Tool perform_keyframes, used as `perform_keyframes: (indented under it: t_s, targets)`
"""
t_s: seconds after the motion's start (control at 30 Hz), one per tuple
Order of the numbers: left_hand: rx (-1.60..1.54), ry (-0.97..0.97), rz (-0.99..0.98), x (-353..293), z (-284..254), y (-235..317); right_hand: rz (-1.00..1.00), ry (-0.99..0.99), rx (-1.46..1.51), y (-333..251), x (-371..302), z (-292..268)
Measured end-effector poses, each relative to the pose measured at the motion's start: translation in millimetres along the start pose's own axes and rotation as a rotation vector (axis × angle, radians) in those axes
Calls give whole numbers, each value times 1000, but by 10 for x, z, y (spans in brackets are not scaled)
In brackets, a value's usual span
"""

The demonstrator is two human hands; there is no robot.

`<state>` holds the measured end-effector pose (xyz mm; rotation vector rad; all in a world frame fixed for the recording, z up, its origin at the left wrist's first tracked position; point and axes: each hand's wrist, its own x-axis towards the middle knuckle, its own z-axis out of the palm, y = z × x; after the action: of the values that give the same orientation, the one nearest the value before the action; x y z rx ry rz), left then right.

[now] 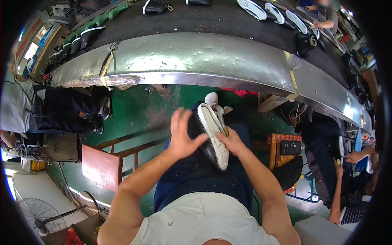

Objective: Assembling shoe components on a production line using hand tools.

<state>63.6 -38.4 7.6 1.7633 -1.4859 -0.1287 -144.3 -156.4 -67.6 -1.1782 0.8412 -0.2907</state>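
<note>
A pale-soled shoe (pixel 210 125) is held along one edge by the right fingers (pixel 223 139). Opposite these, the left fingers (pixel 178 120) are spread wide beside it; any contact cannot be told. Beyond both, more shoes (pixel 252 10) are carried by the counter (pixel 175 53).

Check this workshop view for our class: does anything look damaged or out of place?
The metal bench edge looks dented: small bumps break up its shine. Below, a greyish, dirty-looking patch interrupts the green floor. Nothing looks plainly amiss with the shoe in the right hand.
</note>
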Motion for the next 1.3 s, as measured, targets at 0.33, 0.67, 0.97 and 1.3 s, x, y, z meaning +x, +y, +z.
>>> perform_keyframes:
  t_s: [0.33, 0.67, 0.97, 1.3]
  targets:
    - [-624, -249, -50, 188, 264, -201, -294, 239, -417, -130, -675, 142]
    - [-624, -546, 113, 267, 105, 165, -79, 177, -537, -288, -1209, -95]
    - [-650, -732, 5, 412, 85, 178, -103, 193, -602, -355, -1309, -108]
    - [-647, -770, 11, 398, 319, 76, -36, 205, -637, -395, -1243, -128]
